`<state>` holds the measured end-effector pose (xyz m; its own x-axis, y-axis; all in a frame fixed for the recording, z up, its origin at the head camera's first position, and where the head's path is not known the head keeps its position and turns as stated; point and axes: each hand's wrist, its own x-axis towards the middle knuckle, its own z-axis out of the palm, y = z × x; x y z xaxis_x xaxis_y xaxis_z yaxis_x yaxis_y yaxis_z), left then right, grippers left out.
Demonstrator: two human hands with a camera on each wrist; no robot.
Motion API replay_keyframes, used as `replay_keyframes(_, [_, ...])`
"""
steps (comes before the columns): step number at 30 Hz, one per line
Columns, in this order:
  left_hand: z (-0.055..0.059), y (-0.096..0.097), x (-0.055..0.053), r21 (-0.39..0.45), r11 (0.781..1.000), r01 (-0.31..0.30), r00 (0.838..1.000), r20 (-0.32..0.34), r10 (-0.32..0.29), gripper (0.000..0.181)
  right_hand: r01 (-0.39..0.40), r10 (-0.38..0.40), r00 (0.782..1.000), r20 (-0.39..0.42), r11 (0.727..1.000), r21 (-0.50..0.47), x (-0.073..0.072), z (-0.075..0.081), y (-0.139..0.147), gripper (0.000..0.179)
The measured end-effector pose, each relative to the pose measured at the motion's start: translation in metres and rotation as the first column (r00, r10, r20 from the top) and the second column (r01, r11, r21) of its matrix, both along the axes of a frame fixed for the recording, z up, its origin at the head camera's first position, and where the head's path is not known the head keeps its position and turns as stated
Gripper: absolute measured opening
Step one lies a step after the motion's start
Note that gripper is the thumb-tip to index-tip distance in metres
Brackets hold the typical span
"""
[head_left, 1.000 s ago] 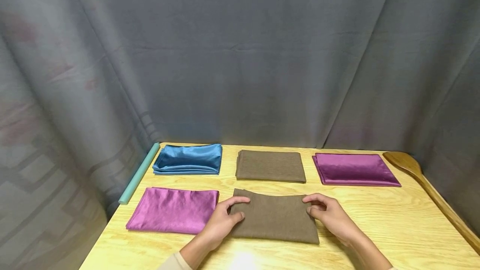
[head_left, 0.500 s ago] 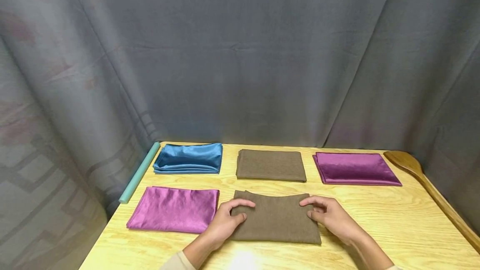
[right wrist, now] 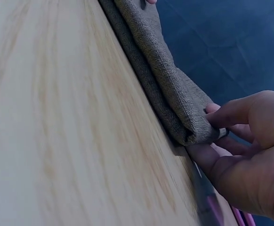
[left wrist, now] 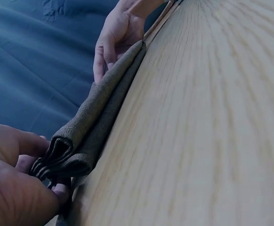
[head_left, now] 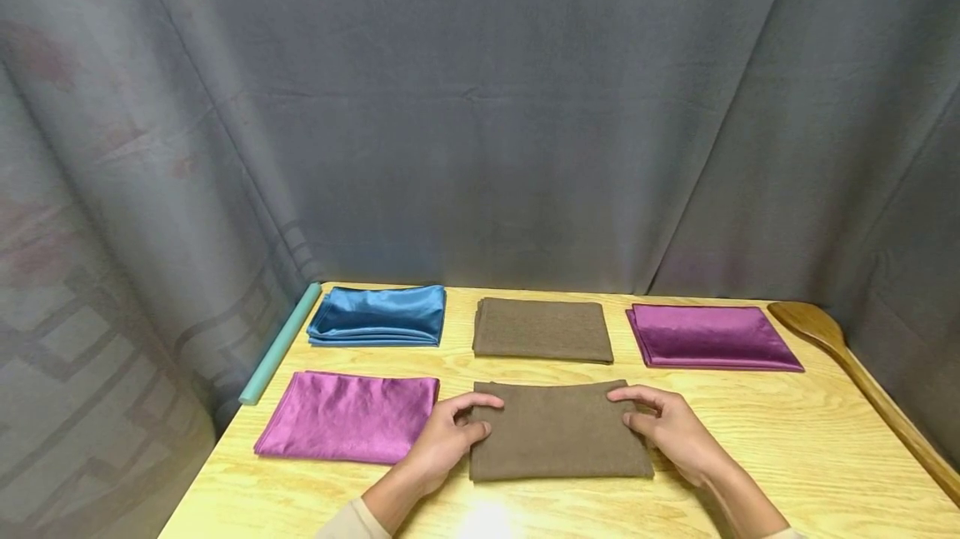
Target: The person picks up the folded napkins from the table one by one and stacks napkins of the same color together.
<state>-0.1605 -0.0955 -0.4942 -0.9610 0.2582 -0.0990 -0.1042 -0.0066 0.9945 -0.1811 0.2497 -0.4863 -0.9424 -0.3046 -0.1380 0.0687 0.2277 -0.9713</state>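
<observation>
A folded brown cloth [head_left: 558, 439] lies near the front of the table, its long side toward me. My left hand [head_left: 442, 447] pinches its left end; in the left wrist view several layers of the brown cloth [left wrist: 83, 127] show between thumb and fingers. At the opposite end my right hand [head_left: 675, 443] pinches the edge, index finger over the top. The right wrist view has the thumb of the right hand [right wrist: 250, 146] low at the corner of the brown cloth [right wrist: 170, 89]. Close to my left hand lies a folded purple satin cloth [head_left: 348, 418].
Along the back of the wooden table [head_left: 750, 456] lie a folded blue satin cloth [head_left: 378, 316], another brown cloth [head_left: 543, 331] and another purple cloth [head_left: 712, 337]. A green stick [head_left: 281, 343] lies at the left edge, a long wooden spoon [head_left: 862, 376] at the right. Grey curtains [head_left: 480, 106] hang behind.
The front brown cloth has shifted slightly right and been squared up, its dipping back edge now straighter. My right hand has moved a little right with it; the left hand has barely moved.
</observation>
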Motion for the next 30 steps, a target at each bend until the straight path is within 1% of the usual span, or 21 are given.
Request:
replay_keyframes(3, [0.0031,-0.0002,0.0007,-0.032,0.999,-0.007,1.0,-0.004,0.007,0.036,0.069,-0.069,0.998,0.008,0.997,0.035,-0.0004,0.0012,-0.0004,0.042])
replay_keyframes(7, [0.0051,0.0006,0.0017,-0.074,0.997,-0.028,1.0,-0.014,0.027,0.033,0.154,-0.155,0.988,0.008,0.985,0.079,-0.0012,0.0023,-0.0016,0.039])
replay_keyframes(10, [0.0044,0.0018,0.0021,-0.091,0.995,-0.05,0.999,-0.023,0.048,0.032,0.173,-0.174,0.985,0.0,0.981,0.082,-0.0014,0.0022,-0.0018,0.039])
replay_keyframes(13, [0.0024,0.0033,0.0027,-0.14,0.989,-0.046,0.998,-0.049,0.039,0.027,0.181,-0.181,0.983,0.002,0.982,0.06,-0.001,0.0014,-0.0009,0.04])
replay_keyframes(17, [-0.0006,0.0047,0.0038,-0.214,0.977,-0.004,0.997,-0.081,-0.014,0.019,0.183,-0.184,0.983,0.007,0.981,0.059,0.0,0.0002,0.0017,0.04])
replay_keyframes(19, [-0.0015,0.0048,0.0042,-0.213,0.977,0.003,0.996,-0.083,-0.021,0.017,0.185,-0.186,0.983,0.005,0.98,0.077,0.0005,-0.0002,0.0031,0.04])
replay_keyframes(22, [-0.0019,0.004,0.004,-0.187,0.982,-0.007,0.997,-0.074,-0.007,0.017,0.179,-0.181,0.983,0.011,0.979,0.098,0.0012,-0.0003,0.0045,0.04])
replay_keyframes(27, [-0.0011,0.002,0.0031,-0.206,0.978,-0.019,0.997,-0.081,0.003,0.023,0.175,-0.177,0.984,0.033,0.982,0.071,0.0003,-0.0004,0.0053,0.042])
replay_keyframes(30, [0.0002,0.001,0.0027,-0.22,0.975,-0.024,0.996,-0.088,0.005,0.031,0.145,-0.146,0.988,0.038,0.989,0.043,-0.0018,-0.0007,0.0081,0.044])
